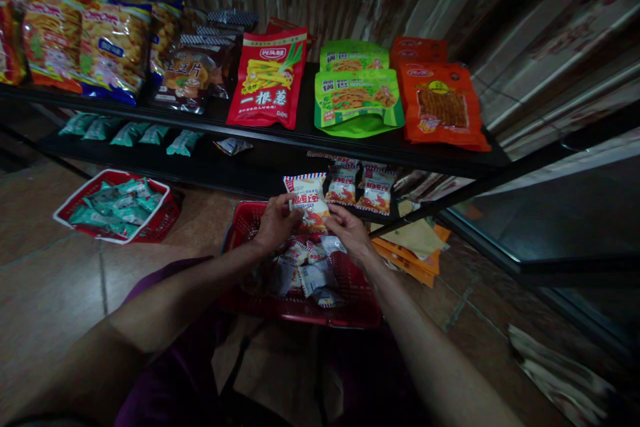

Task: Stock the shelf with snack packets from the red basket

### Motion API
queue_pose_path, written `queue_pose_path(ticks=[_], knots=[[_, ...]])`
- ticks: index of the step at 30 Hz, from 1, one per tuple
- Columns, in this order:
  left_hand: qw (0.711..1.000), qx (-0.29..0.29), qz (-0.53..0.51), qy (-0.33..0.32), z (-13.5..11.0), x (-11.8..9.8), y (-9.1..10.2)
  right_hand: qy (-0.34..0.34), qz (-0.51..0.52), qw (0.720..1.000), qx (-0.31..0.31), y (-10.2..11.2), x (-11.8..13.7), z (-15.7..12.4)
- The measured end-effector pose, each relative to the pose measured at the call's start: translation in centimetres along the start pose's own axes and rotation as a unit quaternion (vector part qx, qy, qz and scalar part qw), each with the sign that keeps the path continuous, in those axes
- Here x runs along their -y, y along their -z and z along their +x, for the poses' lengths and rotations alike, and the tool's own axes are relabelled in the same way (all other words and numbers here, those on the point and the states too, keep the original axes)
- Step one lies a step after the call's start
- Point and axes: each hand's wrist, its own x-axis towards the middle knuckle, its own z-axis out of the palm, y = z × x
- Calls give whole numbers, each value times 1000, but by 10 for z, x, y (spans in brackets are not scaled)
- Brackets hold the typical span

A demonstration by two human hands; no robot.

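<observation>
Dark shelf (pixel 280 137); white, red-lettered packet (pixel 307 200) between left hand (pixel 276 221) and right hand (pixel 353 232).

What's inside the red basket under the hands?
Small white red-printed snack packets, piled in the red plastic basket. The left hand and right hand hold one white packet above. Anything under the pile is covered.

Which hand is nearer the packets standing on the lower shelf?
Right. The right hand is just below the shelved packets, gripping the held snack packet at its right edge; the left hand grips its left edge, farther to the left.
</observation>
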Motion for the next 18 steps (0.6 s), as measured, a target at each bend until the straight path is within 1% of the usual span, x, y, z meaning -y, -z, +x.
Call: queue_pose_path(ticks=[4,8,10,14,18], knots=[[1000,12,0,6,0,1,-1,-4,7,1000,-1,0,0,0],[997,39,-55,36,0,-8,0,-17,29,999,-13,0,2,0],[995,38,-79,46,-1,-14,1,-23,35,999,-15,0,3,-1],[993,22,-92,64,-1,-23,3,-31,57,998,-12,-1,5,-2],[990,29,-111,81,0,-21,2,-32,56,998,-18,-1,4,-1]])
